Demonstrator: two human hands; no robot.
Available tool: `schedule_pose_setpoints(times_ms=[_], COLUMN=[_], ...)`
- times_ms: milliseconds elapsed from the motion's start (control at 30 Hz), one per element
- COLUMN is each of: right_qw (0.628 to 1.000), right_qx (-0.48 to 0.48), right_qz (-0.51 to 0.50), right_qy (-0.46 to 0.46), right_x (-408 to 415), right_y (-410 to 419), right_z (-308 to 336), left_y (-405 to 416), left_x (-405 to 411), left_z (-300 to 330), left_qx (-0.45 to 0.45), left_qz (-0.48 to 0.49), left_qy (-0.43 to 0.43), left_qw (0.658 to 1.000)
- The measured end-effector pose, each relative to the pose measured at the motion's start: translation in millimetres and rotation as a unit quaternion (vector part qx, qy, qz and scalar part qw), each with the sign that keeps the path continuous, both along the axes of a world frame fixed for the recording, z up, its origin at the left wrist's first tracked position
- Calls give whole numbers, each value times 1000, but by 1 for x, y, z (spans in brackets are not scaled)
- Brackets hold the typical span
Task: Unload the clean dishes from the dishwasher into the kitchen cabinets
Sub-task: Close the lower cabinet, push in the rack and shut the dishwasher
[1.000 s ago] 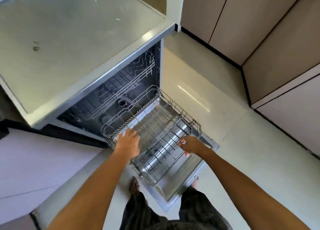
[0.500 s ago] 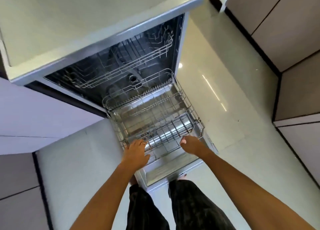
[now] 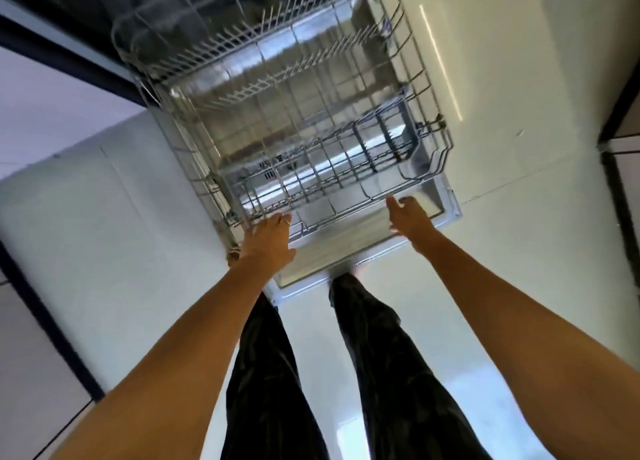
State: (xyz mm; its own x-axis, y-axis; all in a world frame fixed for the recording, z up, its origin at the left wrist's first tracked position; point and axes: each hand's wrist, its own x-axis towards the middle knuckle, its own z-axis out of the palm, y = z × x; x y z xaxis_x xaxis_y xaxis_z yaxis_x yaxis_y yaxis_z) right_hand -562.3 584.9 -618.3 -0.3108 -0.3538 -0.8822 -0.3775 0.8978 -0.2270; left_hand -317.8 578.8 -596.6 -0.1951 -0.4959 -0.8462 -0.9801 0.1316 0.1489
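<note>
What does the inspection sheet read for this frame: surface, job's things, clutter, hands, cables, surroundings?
Surface: open dishwasher door lies flat, bare where visible.
Job's things: lower rack is pulled out over the door; its cutlery basket sits near the front; no dishes seen in either.
Clutter: nothing seen.
Hands: left hand rests on the rack's front rim, fingers mostly straight, no clear grip; right hand is open, fingertips at the rim, contact unclear.
Cables: nothing seen.
Surroundings: pale glossy floor, cabinet fronts at left, the person's dark trousers below.
</note>
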Motion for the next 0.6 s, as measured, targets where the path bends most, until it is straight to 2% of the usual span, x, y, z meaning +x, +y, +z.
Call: schedule_pose_setpoints(times_ms=[100, 233, 367, 433, 500, 567, 600], right_qw=[991, 980, 978, 987, 999, 987, 979], right_qx=[-15, -15, -15, -21, -28, -40, -48], right_qz=[-121, -174, -195, -147, -5, 153, 196], right_qy=[-47, -92, -76, -58, -20, 15, 11], right_x=[3, 12, 19, 20, 21, 24, 24], right_y=[-12, -30, -39, -36, -30, -26, -26], right_z=[-11, -23, -30, -37, -45, -45, -44], left_y=[9, 15, 15, 13, 12, 11, 11], left_x=[3, 11, 19, 22, 24, 25, 25], left_z=[-16, -28, -37, -42, -47, -52, -53], left_qx=[46, 77, 85, 100, 113, 121, 124], left_qz=[26, 38, 53, 63, 61, 61, 61], left_qy=[0, -7, -4, -6, -8, -4, 0], left_qw=[999, 996, 995, 993, 992, 991, 990])
